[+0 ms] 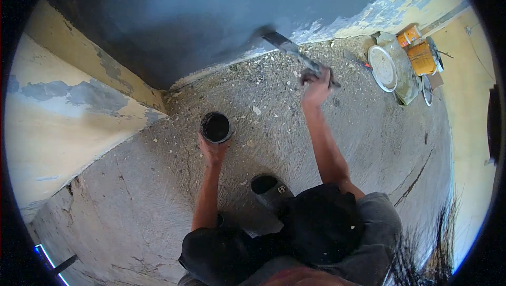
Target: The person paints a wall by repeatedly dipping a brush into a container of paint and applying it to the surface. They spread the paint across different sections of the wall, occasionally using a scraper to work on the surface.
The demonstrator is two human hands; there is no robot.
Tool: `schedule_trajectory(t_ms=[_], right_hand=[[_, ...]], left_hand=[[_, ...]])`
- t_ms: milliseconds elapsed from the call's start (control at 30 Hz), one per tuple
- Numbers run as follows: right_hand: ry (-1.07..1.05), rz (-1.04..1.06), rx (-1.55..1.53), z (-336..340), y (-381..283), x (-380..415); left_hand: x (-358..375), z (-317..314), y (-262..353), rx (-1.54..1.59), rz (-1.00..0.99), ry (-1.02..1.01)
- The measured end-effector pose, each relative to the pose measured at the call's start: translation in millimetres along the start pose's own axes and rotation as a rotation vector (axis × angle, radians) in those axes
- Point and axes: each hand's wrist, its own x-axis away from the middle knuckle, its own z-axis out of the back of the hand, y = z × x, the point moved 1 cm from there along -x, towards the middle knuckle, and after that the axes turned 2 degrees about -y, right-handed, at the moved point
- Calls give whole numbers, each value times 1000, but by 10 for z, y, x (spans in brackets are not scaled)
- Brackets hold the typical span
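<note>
My left hand (213,152) is closed around a round container (216,127) with dark paint inside, held upright over the floor. My right hand (318,90), reaching forward, grips the handle of a paintbrush (287,45). The brush's dark, motion-blurred tip is at the lower part of the wall (195,15). Dark grey-blue covers most of that wall, while pale, patchy, peeling areas show toward its right end and along its bottom edge.
Paint flakes litter the concrete floor (263,109) along the wall. A pillar (89,54) juts out at left. At right are a white lid (382,68), an orange bucket (421,58) and a scraper (358,59). Broom bristles (429,244) show at lower right.
</note>
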Motion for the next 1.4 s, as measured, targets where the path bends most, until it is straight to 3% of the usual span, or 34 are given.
schedule_trajectory(t_ms=[100,267,367,433,500,567,600,633,700,733,833,867,967,1100,1167,1200,1233,1300,1333,1400], right_hand=[[-15,-17,108,147,-50,221],[-21,-139,159,-92,380,81],[51,-59,85,-218,558,-116],[18,-14,-109,-347,149,39],[-7,-2,-15,-115,138,138],[-14,150,279,312,554,143],[31,-41,72,192,368,285],[37,-41,72,99,291,337],[-87,-267,82,-30,258,417],[-59,-127,46,-129,472,350],[-49,-86,-42,-347,511,265],[-97,-150,-120,-458,160,412],[-46,-51,-49,-132,309,424],[-18,-145,7,-18,177,649],[-84,-202,111,-111,371,559],[-59,-107,112,-10,872,384],[-55,-107,111,-64,904,338],[-113,54,49,-257,836,352],[-123,-101,-84,-504,218,593],[-91,-168,-95,-385,92,736]], left_hand=[[4,-66,-60,112,-20,46],[6,-16,-24,24,-39,41],[-1,-22,-36,35,-53,37],[-2,-47,-103,47,-47,33],[-7,-125,-273,226,18,-9],[1,-39,-53,146,-5,15],[3,1,33,67,-32,33],[3,11,38,64,-34,28],[4,17,49,31,-30,23],[11,4,-4,30,-32,20],[5,-18,-100,77,5,-15],[15,-7,-85,77,-14,-18],[-4,-11,-49,59,-16,1],[21,50,62,-28,-27,34],[11,22,-33,31,-48,17],[-2,0,-60,94,-65,5],[0,2,-51,92,-67,2],[1,17,-27,95,-35,-14],[18,47,17,89,-33,-13],[31,79,115,12,4,-5]])
